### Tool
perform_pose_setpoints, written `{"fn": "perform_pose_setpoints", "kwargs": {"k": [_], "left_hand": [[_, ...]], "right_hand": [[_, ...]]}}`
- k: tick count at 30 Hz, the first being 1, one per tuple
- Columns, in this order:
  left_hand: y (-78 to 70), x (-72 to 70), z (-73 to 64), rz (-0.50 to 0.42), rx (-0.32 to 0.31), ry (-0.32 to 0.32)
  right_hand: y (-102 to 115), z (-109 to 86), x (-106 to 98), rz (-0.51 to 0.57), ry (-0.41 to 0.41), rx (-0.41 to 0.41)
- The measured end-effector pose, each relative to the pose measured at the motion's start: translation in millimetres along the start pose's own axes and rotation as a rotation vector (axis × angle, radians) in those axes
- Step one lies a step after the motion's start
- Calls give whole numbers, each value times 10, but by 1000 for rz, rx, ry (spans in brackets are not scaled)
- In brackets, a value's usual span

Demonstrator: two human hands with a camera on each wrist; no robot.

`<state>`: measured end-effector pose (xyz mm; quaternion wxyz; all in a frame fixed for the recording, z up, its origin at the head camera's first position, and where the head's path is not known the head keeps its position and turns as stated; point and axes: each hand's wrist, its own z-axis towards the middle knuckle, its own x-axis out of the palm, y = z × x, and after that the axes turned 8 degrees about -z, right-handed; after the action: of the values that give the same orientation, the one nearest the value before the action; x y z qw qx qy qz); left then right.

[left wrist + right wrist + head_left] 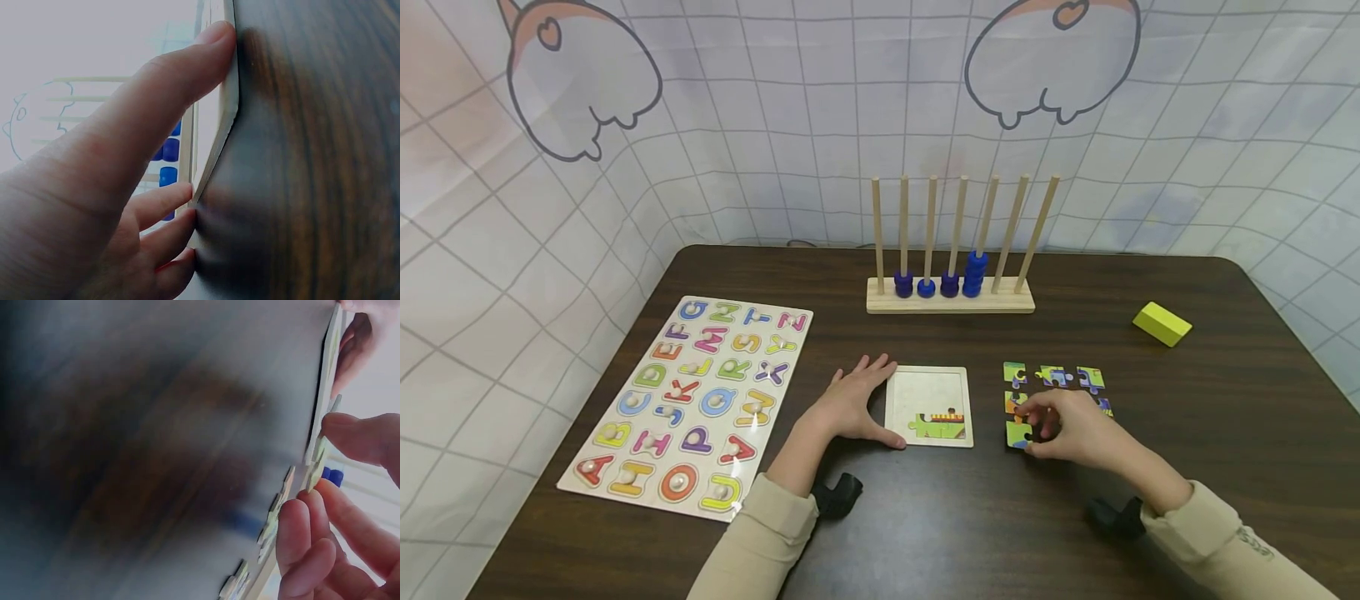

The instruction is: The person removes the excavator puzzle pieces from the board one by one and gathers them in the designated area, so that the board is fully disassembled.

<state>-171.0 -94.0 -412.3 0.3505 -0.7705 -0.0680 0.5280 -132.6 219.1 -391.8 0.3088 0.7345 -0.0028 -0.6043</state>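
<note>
A square white puzzle tray (917, 383) lies in the middle of the table, with joined green puzzle pieces (938, 428) in its lower right corner. My left hand (848, 406) rests at the tray's left side, fingers spread; its thumb touches the lower left corner and the fingertips sit by the upper left one. To the right, my right hand (1075, 427) pinches a green puzzle piece (1018, 434) between thumb and fingers. The right wrist view shows that piece (316, 465) tilted up between the fingertips. Several loose puzzle pieces (1055, 376) lie just beyond this hand, partly hidden by it.
A white alphabet board (700, 437) with knobbed letters covers the table's left side. At the back stands a wooden peg rack (951, 306) with blue and purple beads on some pegs. A yellow block (1162, 323) lies at the back right, and a gridded curtain (820, 108) hangs behind.
</note>
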Motion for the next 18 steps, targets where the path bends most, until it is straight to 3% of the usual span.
{"fn": "perform_pose_setpoints", "kwargs": {"k": [18], "left_hand": [[12, 1, 3, 6, 0, 0]], "right_hand": [[-20, 11, 17, 3, 26, -27]]}}
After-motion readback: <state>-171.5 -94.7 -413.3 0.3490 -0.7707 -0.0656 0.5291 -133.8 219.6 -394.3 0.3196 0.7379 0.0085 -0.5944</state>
